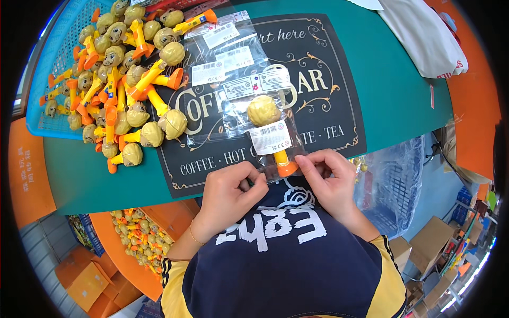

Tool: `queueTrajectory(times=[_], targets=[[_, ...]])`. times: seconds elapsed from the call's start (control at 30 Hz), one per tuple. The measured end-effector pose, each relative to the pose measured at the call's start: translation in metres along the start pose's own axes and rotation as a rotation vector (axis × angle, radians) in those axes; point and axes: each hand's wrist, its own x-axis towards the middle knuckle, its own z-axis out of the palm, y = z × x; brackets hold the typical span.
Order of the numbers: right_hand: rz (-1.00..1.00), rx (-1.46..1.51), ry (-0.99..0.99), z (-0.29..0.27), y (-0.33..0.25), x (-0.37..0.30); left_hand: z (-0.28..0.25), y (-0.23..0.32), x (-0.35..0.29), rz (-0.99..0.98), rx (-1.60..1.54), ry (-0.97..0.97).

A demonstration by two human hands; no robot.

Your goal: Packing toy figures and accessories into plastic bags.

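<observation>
In front of me a clear plastic bag [271, 139] with a white label lies on the dark printed mat. Inside it is a toy figure [263, 110] with a round yellow-haired head at the far end and an orange base near me. My left hand [230, 191] is closed in a pinch at the bag's near left corner. At the near right corner, my right hand [333, 175] pinches the bag's edge between thumb and curled fingers. Beyond it, several flat clear bags [237, 58] with white labels overlap one another.
A heap of similar toys [111, 79] spills from a light-blue basket [46, 117] at the left. The dark mat [328, 114] lies on a green table [395, 100]. White cloth [424, 40] hangs at the far right. Below left, an orange box [114, 246] holds many more toys.
</observation>
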Motion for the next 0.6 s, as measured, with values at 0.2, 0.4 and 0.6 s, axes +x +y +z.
queueTrajectory(times=[0.2,0.4,0.6], targets=[[0.043,0.063,0.012,-0.002,0.015,-0.001,-0.001,-0.001,0.001,0.014,0.053,-0.019],[0.313,0.363,-0.062,-0.026,0.003,0.013,-0.001,-0.002,0.000,0.025,0.056,-0.016],[0.245,0.332,-0.311,-0.020,-0.003,0.019,-0.002,0.002,0.003,0.020,0.074,-0.052]])
